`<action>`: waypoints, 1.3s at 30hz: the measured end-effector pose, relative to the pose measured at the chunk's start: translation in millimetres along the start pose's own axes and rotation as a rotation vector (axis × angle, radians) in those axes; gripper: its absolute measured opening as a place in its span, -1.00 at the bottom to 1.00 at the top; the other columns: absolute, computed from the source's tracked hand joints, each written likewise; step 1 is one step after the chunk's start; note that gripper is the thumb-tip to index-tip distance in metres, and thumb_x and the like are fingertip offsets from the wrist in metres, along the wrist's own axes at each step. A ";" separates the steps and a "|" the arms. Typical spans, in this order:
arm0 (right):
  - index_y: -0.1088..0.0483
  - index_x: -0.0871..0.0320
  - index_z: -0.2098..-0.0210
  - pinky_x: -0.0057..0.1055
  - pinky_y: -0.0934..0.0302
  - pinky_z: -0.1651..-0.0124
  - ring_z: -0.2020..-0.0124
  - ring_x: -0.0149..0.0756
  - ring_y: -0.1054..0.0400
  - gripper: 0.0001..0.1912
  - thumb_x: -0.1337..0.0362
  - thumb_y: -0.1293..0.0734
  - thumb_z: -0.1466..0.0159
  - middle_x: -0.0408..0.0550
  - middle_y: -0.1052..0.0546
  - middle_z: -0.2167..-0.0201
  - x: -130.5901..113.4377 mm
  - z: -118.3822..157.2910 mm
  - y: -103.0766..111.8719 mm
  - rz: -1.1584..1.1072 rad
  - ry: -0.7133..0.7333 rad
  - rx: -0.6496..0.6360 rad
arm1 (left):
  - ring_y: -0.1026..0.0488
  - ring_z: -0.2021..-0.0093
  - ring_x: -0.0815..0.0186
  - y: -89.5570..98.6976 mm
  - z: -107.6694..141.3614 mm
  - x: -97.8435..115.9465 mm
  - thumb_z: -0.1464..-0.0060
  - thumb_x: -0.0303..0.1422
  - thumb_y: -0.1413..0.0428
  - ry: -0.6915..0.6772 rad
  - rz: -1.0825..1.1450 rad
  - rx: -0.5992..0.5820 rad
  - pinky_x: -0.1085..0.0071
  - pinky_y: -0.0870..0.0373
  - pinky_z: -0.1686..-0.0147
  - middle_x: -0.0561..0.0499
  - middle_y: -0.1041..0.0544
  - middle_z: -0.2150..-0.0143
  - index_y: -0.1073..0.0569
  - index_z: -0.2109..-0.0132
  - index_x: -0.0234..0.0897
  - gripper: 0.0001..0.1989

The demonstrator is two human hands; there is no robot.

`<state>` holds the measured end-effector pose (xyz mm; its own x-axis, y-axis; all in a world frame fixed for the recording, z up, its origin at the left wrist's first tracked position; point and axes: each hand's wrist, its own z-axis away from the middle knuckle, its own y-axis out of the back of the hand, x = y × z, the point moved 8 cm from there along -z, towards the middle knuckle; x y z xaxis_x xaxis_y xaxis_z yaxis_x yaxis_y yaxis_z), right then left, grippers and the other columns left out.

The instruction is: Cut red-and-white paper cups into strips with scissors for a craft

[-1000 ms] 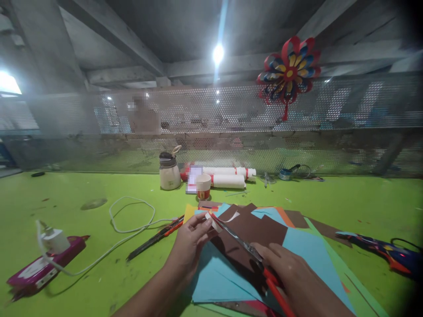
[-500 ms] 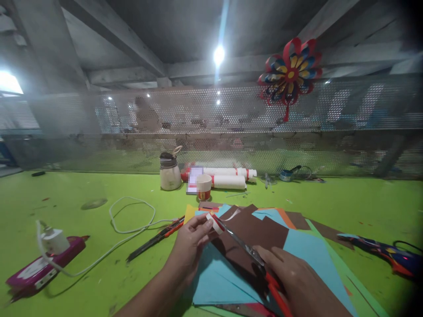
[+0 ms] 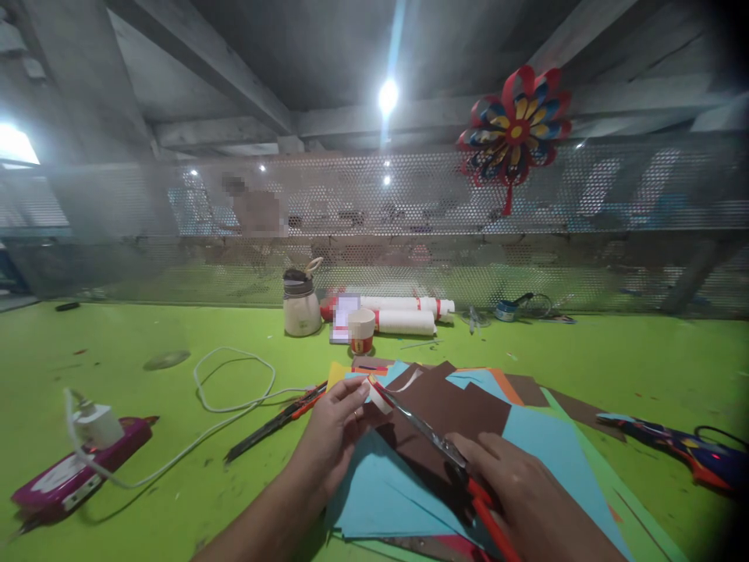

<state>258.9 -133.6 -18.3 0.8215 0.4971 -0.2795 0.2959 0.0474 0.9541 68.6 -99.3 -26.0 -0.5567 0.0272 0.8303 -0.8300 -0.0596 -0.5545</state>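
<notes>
Both sets of fingers are closed: the left hand [image 3: 333, 429] pinches a white strip [image 3: 381, 400], the right hand [image 3: 518, 476] grips red-handled scissors [image 3: 430, 434]. The strip sits at the blade tips, above coloured paper [image 3: 462, 410] on the green surface [image 3: 181, 499].

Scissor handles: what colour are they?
The scissor handles are orange-red, showing best in the head view.

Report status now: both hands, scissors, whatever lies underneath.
Left hand pinching small white piece. Right hand holding red-handled scissors, blades at that piece. Coloured sheets beneath.
</notes>
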 end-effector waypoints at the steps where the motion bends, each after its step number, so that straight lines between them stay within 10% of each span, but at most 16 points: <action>1: -0.36 0.10 0.01 -0.27 -0.21 0.20 0.23 -0.15 -0.34 -0.58 0.45 -0.18 -0.15 0.02 -0.43 0.25 0.0 0.2 1.2 -0.010 0.000 0.007 | -0.54 0.28 0.24 0.4 -0.3 -0.1 0.03 -0.39 -0.24 -0.004 -0.004 0.007 0.26 -0.48 0.17 -0.13 -0.59 0.21 -0.51 0.25 -0.36 -0.83; 39: -0.36 0.09 0.01 -0.25 -0.24 0.22 0.24 -0.12 -0.37 -0.58 0.44 -0.17 -0.17 0.02 -0.45 0.28 -6.6 1.8 9.1 0.007 0.000 -0.007 | -0.51 0.25 0.23 -2.7 1.9 1.1 0.08 -0.34 -0.29 -0.060 -0.068 0.021 0.25 -0.48 0.18 -0.13 -0.56 0.22 -0.51 0.24 -0.36 -0.76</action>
<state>257.1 -138.0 -8.0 0.8236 0.4973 -0.2726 0.2864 0.0502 0.9568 70.3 -101.0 -23.5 -0.4959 -0.0276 0.8680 -0.8643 -0.0810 -0.4964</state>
